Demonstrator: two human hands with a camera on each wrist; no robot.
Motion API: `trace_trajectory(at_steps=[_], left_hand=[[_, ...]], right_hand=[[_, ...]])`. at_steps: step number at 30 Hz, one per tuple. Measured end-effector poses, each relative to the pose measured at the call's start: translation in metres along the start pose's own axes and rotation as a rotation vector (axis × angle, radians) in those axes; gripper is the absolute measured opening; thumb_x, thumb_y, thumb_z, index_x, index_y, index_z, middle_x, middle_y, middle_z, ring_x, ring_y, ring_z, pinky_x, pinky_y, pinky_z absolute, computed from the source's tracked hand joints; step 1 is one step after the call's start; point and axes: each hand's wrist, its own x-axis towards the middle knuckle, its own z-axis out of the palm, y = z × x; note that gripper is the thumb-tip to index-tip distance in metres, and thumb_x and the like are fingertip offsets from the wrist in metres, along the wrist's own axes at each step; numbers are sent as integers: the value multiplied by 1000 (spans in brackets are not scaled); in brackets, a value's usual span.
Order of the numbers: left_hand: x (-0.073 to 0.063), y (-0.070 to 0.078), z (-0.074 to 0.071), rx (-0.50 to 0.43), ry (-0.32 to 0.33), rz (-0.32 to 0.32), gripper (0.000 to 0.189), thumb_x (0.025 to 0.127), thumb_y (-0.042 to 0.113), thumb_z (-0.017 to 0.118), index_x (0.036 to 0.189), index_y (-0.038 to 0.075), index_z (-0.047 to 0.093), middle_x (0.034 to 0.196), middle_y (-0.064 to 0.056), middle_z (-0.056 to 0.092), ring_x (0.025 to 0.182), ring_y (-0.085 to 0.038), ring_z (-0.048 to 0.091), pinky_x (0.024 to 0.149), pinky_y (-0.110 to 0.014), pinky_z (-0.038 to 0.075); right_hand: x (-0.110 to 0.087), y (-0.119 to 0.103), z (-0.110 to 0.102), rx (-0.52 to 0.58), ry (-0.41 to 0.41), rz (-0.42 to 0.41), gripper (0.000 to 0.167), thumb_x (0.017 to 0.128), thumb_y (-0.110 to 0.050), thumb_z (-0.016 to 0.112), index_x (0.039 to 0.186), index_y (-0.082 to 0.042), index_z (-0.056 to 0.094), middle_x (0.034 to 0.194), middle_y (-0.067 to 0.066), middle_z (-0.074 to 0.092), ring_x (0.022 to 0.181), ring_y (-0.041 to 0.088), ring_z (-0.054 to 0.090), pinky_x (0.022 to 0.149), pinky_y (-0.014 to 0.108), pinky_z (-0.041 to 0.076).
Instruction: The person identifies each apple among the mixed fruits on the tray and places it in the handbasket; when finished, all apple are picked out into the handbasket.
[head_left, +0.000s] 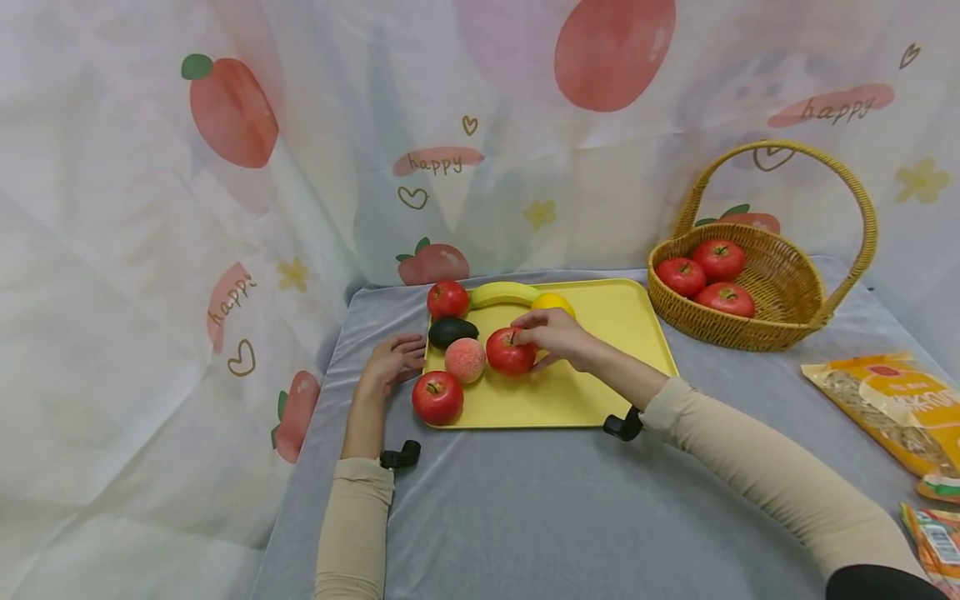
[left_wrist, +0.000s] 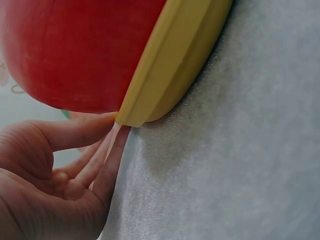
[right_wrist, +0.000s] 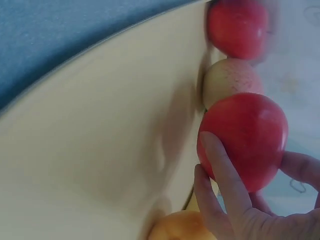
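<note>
My right hand (head_left: 558, 335) grips a red apple (head_left: 511, 352) around its sides, over the yellow tray (head_left: 600, 392). In the right wrist view, fingers and thumb spread around this apple (right_wrist: 245, 140). My left hand (head_left: 392, 363) is at the tray's left edge; in the left wrist view its thumb (left_wrist: 82, 131) and fingertips pinch the tray rim (left_wrist: 150, 95), beside a large red apple (left_wrist: 75, 55). Along the tray's left side are a red apple (head_left: 447, 299), a dark avocado (head_left: 452, 332), a peach (head_left: 465, 360) and another red apple (head_left: 438, 397).
A banana (head_left: 504, 293) and a yellow round fruit (head_left: 553, 306) lie at the tray's back. A wicker basket (head_left: 780, 275) at the back right holds three red apples (head_left: 724, 299). Orange packets (head_left: 892, 408) lie on the grey cloth (head_left: 540, 508) at right. A printed curtain (head_left: 337, 100) hangs behind.
</note>
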Motion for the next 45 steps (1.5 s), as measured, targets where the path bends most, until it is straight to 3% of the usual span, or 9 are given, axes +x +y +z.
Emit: trace_trajectory(at_steps=[12,45], left_hand=[[1,0,0,10,1,-3,63,90,-15,67,149,2,52,148,-15,59,134,-29,59,97,-39,57],[-3,2,2,23,1,-10,62,92,-13,67,149,4,52,148,-14,59,133,-29,59,101,-41,55]], right_hand=[[-12,-12,-12,29,-16,-37,47,99,-15,67,141,3,58,145,23,52,123,41,61,90,64,55],[-22,-16,-36,46,-15,-44,47,99,-14,65,142,3,56,142,24,54,113,39,65,84,58,60]])
